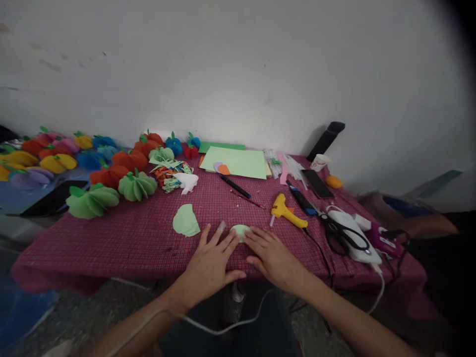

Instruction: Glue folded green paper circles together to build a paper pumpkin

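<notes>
A small light green paper piece (241,231) lies on the red checked cloth, partly covered by fingertips. My left hand (211,263) rests on the cloth with fingers spread, its fingertips touching the left side of the paper. From the other side, my right hand (275,255) lies flat, fingers stretched out over the paper's right edge. Left of my hands is a little stack of light green paper cutouts (186,220), rounded in outline. A yellow glue gun (286,212) lies on its side to the right.
Colourful paper pumpkins, such as a green one (92,201), crowd the left. Paper sheets (238,161), paper scraps (173,176) and a black pen (235,186) lie farther back. Scissors (340,235), a cutter knife (302,200), a phone (317,184) and a white power bank (353,233) with cables occupy the right.
</notes>
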Tool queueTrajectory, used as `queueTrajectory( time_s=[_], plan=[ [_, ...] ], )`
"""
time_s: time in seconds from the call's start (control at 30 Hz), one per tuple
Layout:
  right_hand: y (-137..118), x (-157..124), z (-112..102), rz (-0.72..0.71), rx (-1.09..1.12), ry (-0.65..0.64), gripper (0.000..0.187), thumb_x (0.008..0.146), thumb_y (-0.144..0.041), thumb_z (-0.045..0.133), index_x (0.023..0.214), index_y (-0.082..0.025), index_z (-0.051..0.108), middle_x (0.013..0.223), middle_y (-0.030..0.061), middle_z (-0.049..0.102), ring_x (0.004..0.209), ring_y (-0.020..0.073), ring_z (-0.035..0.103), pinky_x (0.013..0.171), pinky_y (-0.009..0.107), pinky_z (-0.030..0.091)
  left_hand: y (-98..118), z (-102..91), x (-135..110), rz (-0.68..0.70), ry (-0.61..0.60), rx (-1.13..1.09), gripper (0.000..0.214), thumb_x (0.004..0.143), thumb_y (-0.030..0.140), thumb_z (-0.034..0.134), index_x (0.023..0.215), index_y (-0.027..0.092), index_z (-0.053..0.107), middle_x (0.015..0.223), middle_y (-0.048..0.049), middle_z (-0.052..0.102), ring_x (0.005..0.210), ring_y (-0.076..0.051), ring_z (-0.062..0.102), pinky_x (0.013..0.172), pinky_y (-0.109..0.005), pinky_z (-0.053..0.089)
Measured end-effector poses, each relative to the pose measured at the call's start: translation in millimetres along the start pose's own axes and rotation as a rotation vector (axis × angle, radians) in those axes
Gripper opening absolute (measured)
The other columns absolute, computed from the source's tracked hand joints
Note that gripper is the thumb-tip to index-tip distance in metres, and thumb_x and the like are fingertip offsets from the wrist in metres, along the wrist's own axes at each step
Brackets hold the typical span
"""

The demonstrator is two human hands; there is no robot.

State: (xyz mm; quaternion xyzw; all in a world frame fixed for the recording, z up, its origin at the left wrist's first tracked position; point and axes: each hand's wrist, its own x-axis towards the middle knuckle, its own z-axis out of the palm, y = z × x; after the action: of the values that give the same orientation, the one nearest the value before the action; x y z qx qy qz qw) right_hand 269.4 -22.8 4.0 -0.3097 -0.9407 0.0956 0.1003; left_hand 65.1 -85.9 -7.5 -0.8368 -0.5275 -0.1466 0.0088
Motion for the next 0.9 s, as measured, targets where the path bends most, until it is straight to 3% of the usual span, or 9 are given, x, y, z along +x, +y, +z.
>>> queueTrajectory(
  time_s=[0.13,0.3,0.4,0.5,0.63,0.77,0.9],
  plan=[
    [-2,-9,5,-0.015,0.014,-0.086,0.054,0.089,-0.042,0.044,0.137,-0.018,0.039,0.142,0.0089,0.039,0.133,0.0236,0.028,0.109,0.048,0.023,-2,-0.7,-1,-0.014,-0.034,-0.022,0.07,0.08,0.066,0.033,0.135,0.023,0.038,0.14,-0.0058,0.043,0.134,-0.03,0.022,0.107,-0.056,0.012],
    [1,-5,-5,-0.037,0.053,-0.072,0.045,0.09,-0.04,0.043,0.131,-0.022,0.046,0.137,0.0073,0.047,0.132,0.024,0.03,0.109,0.05,0.021,-3,-0.6,5,-0.019,-0.015,-0.004,0.057,0.084,0.058,0.035,0.131,0.027,0.043,0.136,-0.0048,0.047,0.132,-0.03,0.027,0.105,-0.056,0.017],
    [17,-4,-16,-0.021,0.059,0.089,0.033,0.09,-0.028,0.042,0.12,-0.021,0.056,0.125,0.0061,0.058,0.125,0.0209,0.041,0.106,0.044,0.029,-3,1.9,16,-0.043,0.027,0.026,0.042,0.087,0.045,0.042,0.123,0.025,0.05,0.13,-0.0044,0.053,0.129,-0.029,0.032,0.104,-0.052,0.02],
    [49,-3,-27,0.13,-0.042,0.251,0.039,0.084,-0.015,0.042,0.121,-0.016,0.053,0.123,0.0093,0.058,0.117,0.0202,0.047,0.103,0.039,0.034,-4,7.8,28,-0.038,0.06,0.04,0.031,0.089,0.031,0.044,0.117,0.025,0.054,0.127,-0.0022,0.056,0.126,-0.026,0.036,0.104,-0.049,0.022],
    [98,1,-33,0.443,-0.262,0.059,0.053,0.075,-0.017,0.049,0.127,-0.008,0.046,0.132,0.0167,0.048,0.119,0.0279,0.046,0.1,0.041,0.035,-7,15.6,41,-0.023,0.062,0.051,0.024,0.091,0.025,0.04,0.105,0.026,0.06,0.115,0.0,0.062,0.119,-0.022,0.042,0.1,-0.046,0.027],
    [124,7,-32,0.474,-0.258,-0.015,0.054,0.07,-0.016,0.052,0.123,-0.009,0.051,0.124,0.0173,0.056,0.107,0.029,0.055,0.093,0.039,0.039,-7,12.8,49,-0.047,0.059,0.111,0.024,0.089,0.02,0.041,0.103,0.021,0.061,0.107,-0.0061,0.064,0.114,-0.024,0.045,0.093,-0.045,0.033],
    [127,11,-31,0.468,-0.246,-0.021,0.048,0.07,-0.018,0.052,0.117,-0.01,0.055,0.112,0.0162,0.063,0.097,0.0288,0.06,0.088,0.038,0.041,8,3.1,42,-0.09,0.0,0.229,0.03,0.086,0.015,0.045,0.112,0.015,0.057,0.112,-0.011,0.061,0.095,-0.025,0.054,0.075,-0.04,0.044]
  ],
)
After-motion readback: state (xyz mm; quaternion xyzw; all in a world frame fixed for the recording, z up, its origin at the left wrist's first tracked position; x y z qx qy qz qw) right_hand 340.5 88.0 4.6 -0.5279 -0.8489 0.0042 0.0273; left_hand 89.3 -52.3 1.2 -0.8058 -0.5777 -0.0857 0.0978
